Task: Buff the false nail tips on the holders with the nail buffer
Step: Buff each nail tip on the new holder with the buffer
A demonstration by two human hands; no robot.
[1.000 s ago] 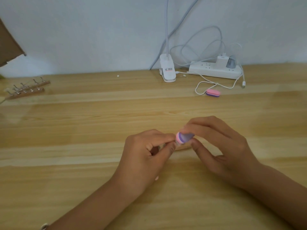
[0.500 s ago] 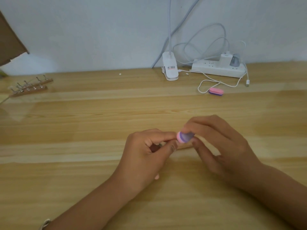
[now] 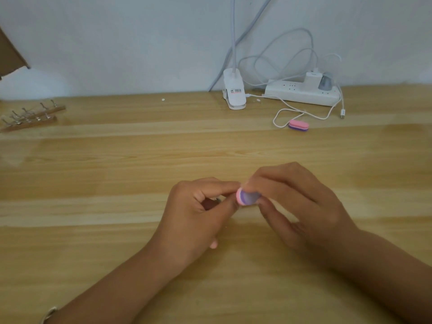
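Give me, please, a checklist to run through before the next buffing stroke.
1. The buffer is pinched in the right hand: ok.
2. The holder is pinched in the left hand: ok, mostly hidden.
3. The nail tip touches the buffer: cannot tell, fingers cover it.
4. The rack stands far left, apart from both hands: ok.
5. The spare buffer lies near the power strip, clear of hands: ok.
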